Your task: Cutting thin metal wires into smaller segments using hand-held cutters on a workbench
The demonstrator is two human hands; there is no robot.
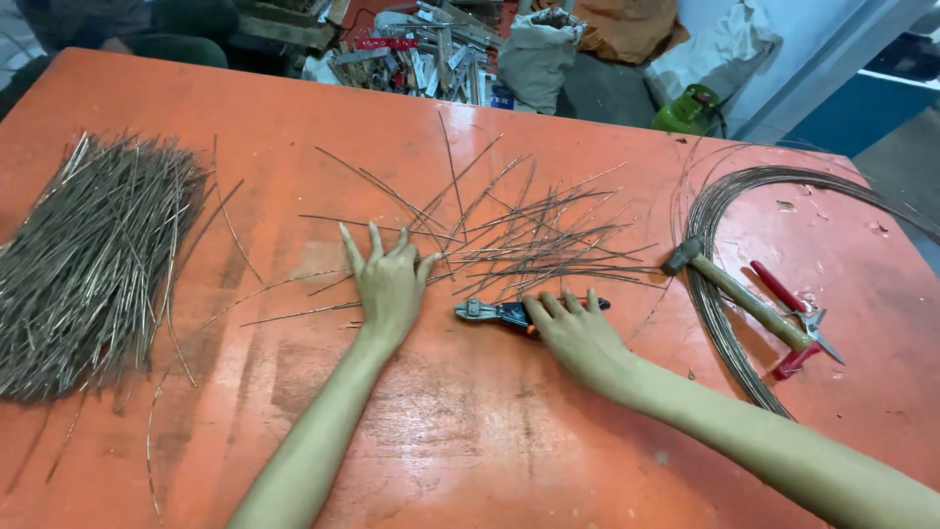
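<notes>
My left hand [389, 284] lies flat on the orange table [470, 431], fingers spread, its fingertips touching the near ends of a scatter of cut wire pieces [529, 240]. My right hand [578, 338] rests palm down on the handles of a wire cutter [509, 312] with orange-and-black grips; its steel jaws point left toward my left hand. Whether the fingers grip the cutter or only lie on it cannot be told.
A thick heap of cut wires [88, 264] covers the table's left side. At the right lie a coil of wire [744, 245], a wooden-handled hammer [734, 294] and red-handled pliers [798, 318]. Beyond the far edge are sacks, scrap metal and a green gas cylinder [685, 108].
</notes>
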